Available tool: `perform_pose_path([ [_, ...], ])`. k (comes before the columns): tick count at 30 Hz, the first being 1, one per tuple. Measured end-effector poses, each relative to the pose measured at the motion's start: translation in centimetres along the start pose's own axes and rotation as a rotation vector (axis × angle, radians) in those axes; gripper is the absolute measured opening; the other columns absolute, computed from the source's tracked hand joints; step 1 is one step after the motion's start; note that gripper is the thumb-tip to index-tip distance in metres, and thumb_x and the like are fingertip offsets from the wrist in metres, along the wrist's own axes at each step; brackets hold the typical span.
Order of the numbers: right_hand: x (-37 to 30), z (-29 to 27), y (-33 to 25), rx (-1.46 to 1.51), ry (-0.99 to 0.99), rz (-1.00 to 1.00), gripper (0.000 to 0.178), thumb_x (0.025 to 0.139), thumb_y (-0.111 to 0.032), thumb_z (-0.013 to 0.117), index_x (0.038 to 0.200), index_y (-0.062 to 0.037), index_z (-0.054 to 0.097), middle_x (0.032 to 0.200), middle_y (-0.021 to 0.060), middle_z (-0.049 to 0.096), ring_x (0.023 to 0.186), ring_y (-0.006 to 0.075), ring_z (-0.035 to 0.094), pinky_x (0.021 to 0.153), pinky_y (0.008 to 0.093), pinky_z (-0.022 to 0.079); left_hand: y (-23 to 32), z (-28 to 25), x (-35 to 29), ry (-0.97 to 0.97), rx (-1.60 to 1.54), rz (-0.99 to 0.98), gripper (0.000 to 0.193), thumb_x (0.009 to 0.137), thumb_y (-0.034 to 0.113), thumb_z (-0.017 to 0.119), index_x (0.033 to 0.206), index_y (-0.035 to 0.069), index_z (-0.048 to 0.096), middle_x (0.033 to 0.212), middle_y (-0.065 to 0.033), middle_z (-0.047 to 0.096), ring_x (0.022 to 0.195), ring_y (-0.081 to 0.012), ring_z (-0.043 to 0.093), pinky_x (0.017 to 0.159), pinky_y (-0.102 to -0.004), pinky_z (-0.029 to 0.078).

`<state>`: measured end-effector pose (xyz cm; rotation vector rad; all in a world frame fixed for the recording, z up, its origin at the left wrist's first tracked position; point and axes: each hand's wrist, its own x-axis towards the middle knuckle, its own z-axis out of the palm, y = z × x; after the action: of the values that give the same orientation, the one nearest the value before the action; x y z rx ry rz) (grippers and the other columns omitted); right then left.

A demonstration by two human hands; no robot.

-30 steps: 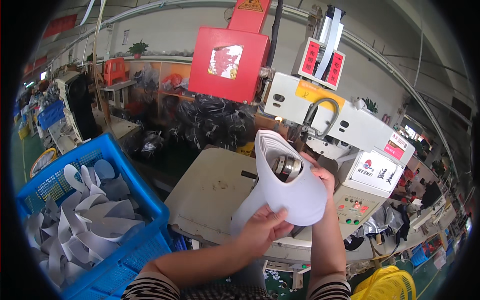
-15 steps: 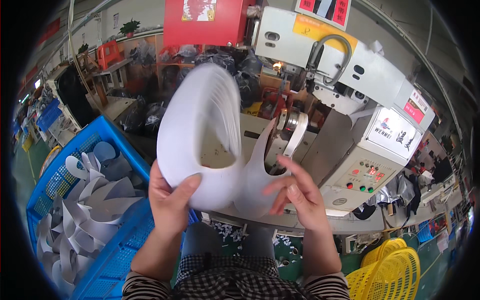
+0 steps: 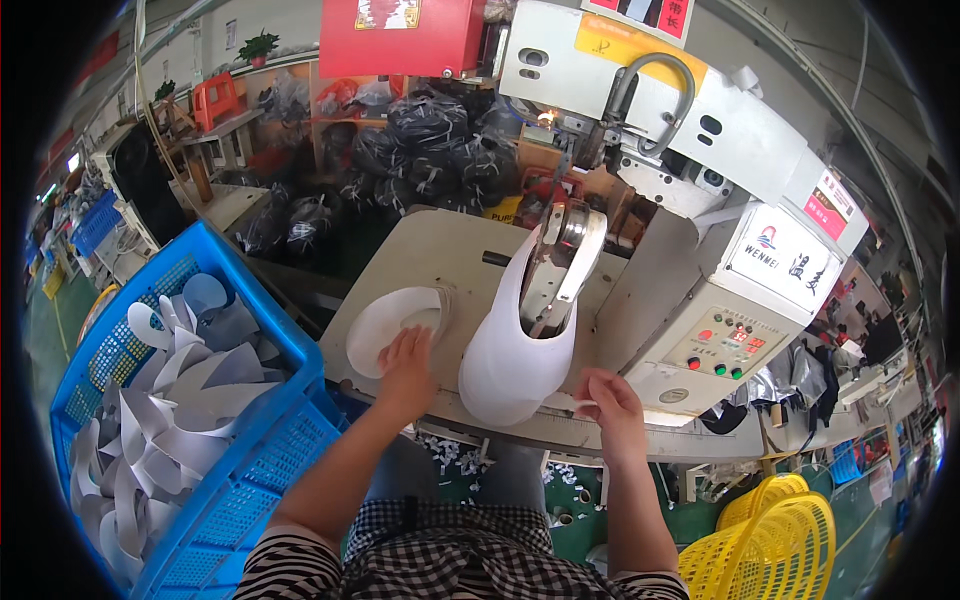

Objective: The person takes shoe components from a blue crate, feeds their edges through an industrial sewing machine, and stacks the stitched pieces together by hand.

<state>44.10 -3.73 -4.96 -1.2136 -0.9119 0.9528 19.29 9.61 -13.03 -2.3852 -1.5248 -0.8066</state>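
A stack of white curved shoe-upper pieces (image 3: 374, 328) lies on the machine's table. My left hand (image 3: 405, 378) rests on its near right edge, fingers stretched over the opening. One more white upper piece (image 3: 515, 375) hangs on the machine's metal post (image 3: 552, 275), its U-shaped opening around the post and its rounded end toward me. To the right of that piece, apart from it, is my right hand (image 3: 612, 408) with curled fingers and the thumb drawn in. Whether a small thing sits between those fingertips cannot be made out.
On the left stands a blue plastic basket (image 3: 305, 375) full of white and grey cut pieces. The machine's control box (image 3: 725, 345) rises at the right, its arm (image 3: 660, 90) overhead. Yellow baskets (image 3: 775, 545) are at the lower right; black bags (image 3: 425, 150) are piled behind.
The stack of white pieces has gone from upright in my left hand down onto the table. My right hand has drawn back from the piece on the post, and its fingers have curled in.
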Motion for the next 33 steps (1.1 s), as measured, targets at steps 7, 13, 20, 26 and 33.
perform_pose_path([
  [7,3.5,1.3,0.6,0.260,-0.050,0.132,0.042,0.089,-0.033,0.051,0.113,0.0017,0.050,0.102,0.0102,0.059,0.088,0.0195,0.059,0.078,0.0315,0.047,5.4,-5.8,2.3,-0.283,-1.438,-0.328,0.040,0.086,0.019,0.052,0.117,-0.004,0.044,0.111,-0.0104,0.052,0.106,-0.0204,0.047,0.085,-0.0327,0.041],
  [13,3.8,1.9,-0.8,0.252,-0.073,0.179,0.044,0.087,-0.040,0.051,0.113,-0.0053,0.050,0.100,0.0066,0.059,0.087,0.0148,0.058,0.072,0.0315,0.048,6.2,-7.5,3.2,-0.501,-1.812,-0.671,0.035,0.088,0.021,0.049,0.115,-0.002,0.048,0.108,-0.0084,0.054,0.096,-0.0166,0.051,0.082,-0.0296,0.041],
  [20,4.1,2.1,-1.2,0.358,-0.188,0.193,0.049,0.088,-0.042,0.048,0.121,-0.0071,0.046,0.111,0.0075,0.056,0.100,0.0208,0.055,0.083,0.0373,0.045,6.1,-7.4,3.0,-0.631,-1.920,-0.755,0.034,0.089,0.028,0.048,0.110,0.002,0.050,0.103,-0.0055,0.055,0.094,-0.0140,0.049,0.084,-0.0314,0.038],
  [26,4.1,2.6,-2.8,0.521,-0.168,0.224,0.049,0.087,-0.040,0.050,0.120,-0.0045,0.046,0.117,0.0089,0.053,0.106,0.0236,0.052,0.094,0.0388,0.038,7.3,-8.8,3.4,-0.618,-2.005,-0.783,0.032,0.089,0.030,0.048,0.108,0.004,0.052,0.102,-0.0039,0.054,0.095,-0.0144,0.049,0.088,-0.0338,0.037],
  [33,8.0,1.8,-1.4,0.632,-0.271,0.102,0.049,0.086,-0.034,0.053,0.122,-0.0027,0.044,0.119,0.0119,0.051,0.108,0.0244,0.051,0.092,0.0385,0.040,7.8,-9.0,3.8,-0.601,-2.106,-0.879,0.031,0.088,0.031,0.052,0.108,0.007,0.054,0.102,-0.0030,0.055,0.097,-0.0139,0.050,0.086,-0.0304,0.038],
])
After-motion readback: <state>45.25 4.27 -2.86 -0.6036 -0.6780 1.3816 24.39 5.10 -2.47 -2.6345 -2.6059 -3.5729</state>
